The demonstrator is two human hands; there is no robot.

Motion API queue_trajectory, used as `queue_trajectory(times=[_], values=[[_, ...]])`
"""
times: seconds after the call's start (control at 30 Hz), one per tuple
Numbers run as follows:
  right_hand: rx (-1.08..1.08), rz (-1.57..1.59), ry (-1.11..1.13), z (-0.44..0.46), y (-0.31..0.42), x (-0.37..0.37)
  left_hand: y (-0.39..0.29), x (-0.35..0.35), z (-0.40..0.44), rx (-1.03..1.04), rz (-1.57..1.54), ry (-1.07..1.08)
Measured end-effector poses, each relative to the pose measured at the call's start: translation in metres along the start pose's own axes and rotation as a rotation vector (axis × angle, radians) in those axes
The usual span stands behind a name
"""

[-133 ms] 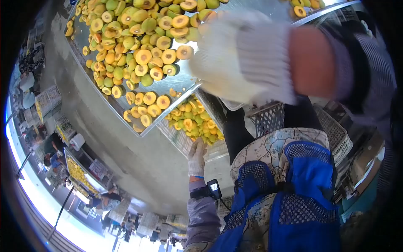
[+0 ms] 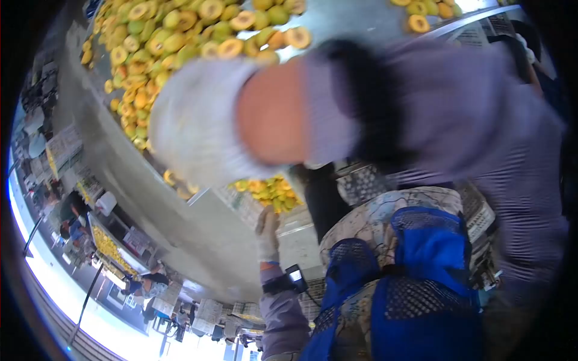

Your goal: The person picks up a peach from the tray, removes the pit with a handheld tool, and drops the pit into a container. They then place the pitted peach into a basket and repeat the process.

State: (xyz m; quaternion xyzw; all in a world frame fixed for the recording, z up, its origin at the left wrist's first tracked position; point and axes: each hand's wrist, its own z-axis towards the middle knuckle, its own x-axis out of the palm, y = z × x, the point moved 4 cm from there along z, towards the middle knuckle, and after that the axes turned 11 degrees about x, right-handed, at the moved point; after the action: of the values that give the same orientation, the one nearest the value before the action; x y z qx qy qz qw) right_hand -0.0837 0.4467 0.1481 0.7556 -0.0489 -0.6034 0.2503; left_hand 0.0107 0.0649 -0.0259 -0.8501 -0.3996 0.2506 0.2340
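Note:
My right hand (image 2: 198, 123), in a white knit glove and smeared by motion, is over the left part of a metal table piled with halved yellow-orange stone fruit (image 2: 174, 42). Its fingers cannot be made out, and the hand and forearm cover much of the table. My left hand (image 2: 267, 237), gloved too, is low beside a crate of cut fruit (image 2: 274, 195) below the table's edge. Its fingers reach up toward the crate's near side, stretched out and slightly apart. Whether they touch the crate I cannot tell.
More fruit halves (image 2: 424, 9) lie at the table's far right. Plastic crates (image 2: 478, 216) stand at my right side. Concrete floor (image 2: 180, 222) runs along the left. Farther off, people work around another fruit-laden table (image 2: 111, 249).
My right hand has swept left across the table, bringing the forearm over its front edge. My left hand has shifted slightly left and down in view, as has the whole scene.

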Motion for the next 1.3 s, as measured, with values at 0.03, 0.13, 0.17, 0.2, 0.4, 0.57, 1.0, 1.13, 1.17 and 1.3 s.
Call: queue_trajectory(times=[0.03,0.13,0.17,0.2,0.4,0.57,1.0,1.13,1.17,1.3], values=[[0.108,0.229,0.001,-0.017,-0.014,0.001,-0.010,0.016,-0.002,0.021,-0.016,-0.018],[0.377,0.647,-0.083,-0.051,-0.039,0.054,-0.040,0.066,-0.005,-0.003,-0.047,-0.024],[0.482,0.722,-0.076,-0.078,-0.054,0.069,-0.051,0.081,-0.005,0.002,-0.055,-0.033],[0.492,0.776,-0.282,-0.113,-0.068,0.103,-0.065,0.100,-0.002,0.067,0.000,-0.016],[1.404,0.704,-0.388,-0.354,-0.163,0.235,-0.125,0.155,0.048,0.464,0.576,-0.012],[1.852,0.610,0.342,-0.463,-0.129,0.393,-0.164,0.183,0.134,0.921,0.887,-0.073],[1.843,1.309,0.374,-0.445,-0.041,0.559,-0.127,0.178,0.193,0.773,0.639,-0.155],[1.830,1.270,0.392,-0.434,-0.064,0.566,-0.128,0.180,0.192,0.841,0.671,-0.151],[1.821,1.260,0.389,-0.431,-0.071,0.568,-0.128,0.180,0.192,0.852,0.662,-0.169],[1.802,1.225,0.366,-0.423,-0.092,0.583,-0.125,0.175,0.193,0.860,0.645,-0.171]])
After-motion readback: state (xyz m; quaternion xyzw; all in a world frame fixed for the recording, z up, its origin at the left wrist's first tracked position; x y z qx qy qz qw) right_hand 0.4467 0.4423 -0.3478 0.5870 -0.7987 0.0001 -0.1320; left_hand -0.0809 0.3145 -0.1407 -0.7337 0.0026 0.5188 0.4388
